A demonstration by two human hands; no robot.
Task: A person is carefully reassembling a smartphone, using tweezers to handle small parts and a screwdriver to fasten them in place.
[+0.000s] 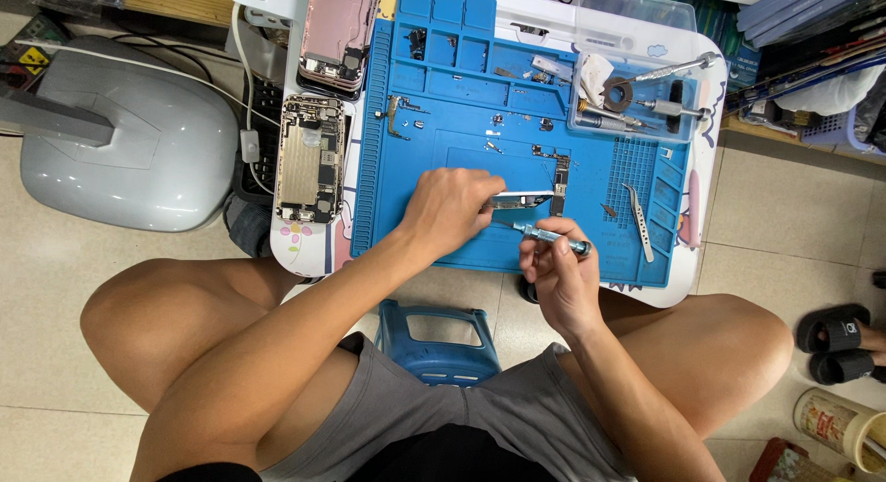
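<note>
A seated person works over a blue repair mat point(461, 145) laid on a small white bench point(701, 159). The left hand point(449, 208) is curled, fingers bent down and closed on the near end of a flat, silvery metal phone part point(519, 201), pinning it to the mat. Just beside it, nearer the body, the right hand point(556, 277) is closed in a loose fist around a slim teal-handled screwdriver point(552, 236), gripped between thumb and fingertips, its tip pointing toward the left hand and the metal part. A narrow circuit board point(560, 179) lies at the far end of that part. To the right of the right hand rest metal tweezers point(639, 222) on the mat. Beyond both hands sits a clear tray point(637, 76) of tools, and to the left of the left hand lie two opened phone housings, one gold point(309, 159) and one pink point(337, 30).
</note>
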